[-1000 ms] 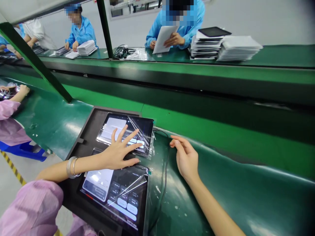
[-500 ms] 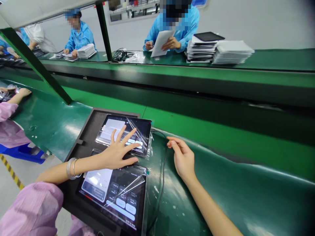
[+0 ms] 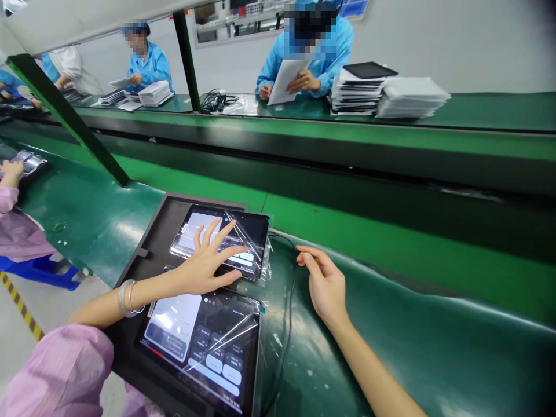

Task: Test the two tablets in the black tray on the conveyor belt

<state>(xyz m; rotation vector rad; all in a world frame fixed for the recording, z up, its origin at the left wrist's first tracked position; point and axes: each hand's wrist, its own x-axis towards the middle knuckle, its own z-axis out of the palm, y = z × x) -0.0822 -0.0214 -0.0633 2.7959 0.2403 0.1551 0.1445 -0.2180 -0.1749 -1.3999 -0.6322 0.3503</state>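
Observation:
Two lit tablets under clear film lie on a dark tray: the upper tablet [image 3: 256, 237] and the nearer tablet [image 3: 204, 353]. My left hand [image 3: 208, 263] is spread over the upper tablet's screen, fingers apart and holding nothing; whether the fingertips press the glass I cannot tell. A thin black cable [image 3: 290, 313] leaves the right edge of the upper tablet, bends at my right fingertips and runs down along the bench. My right hand [image 3: 326, 284] is closed in a pinch on that cable, just right of the tablet.
The dark tray [image 3: 158, 223] rests on a green bench mat [image 3: 417, 347]. A slanted green post [image 3: 87, 133] rises at the left. Across the gap, co-workers in blue handle flat items beside stacks [image 3: 356, 95]. Another person's hand [image 3: 12, 169] is at far left.
My left fingers have shifted slightly over the upper screen. My right hand keeps its pinch. Across the way, the co-worker at left has raised a flat item, and the far-left hand has drawn back.

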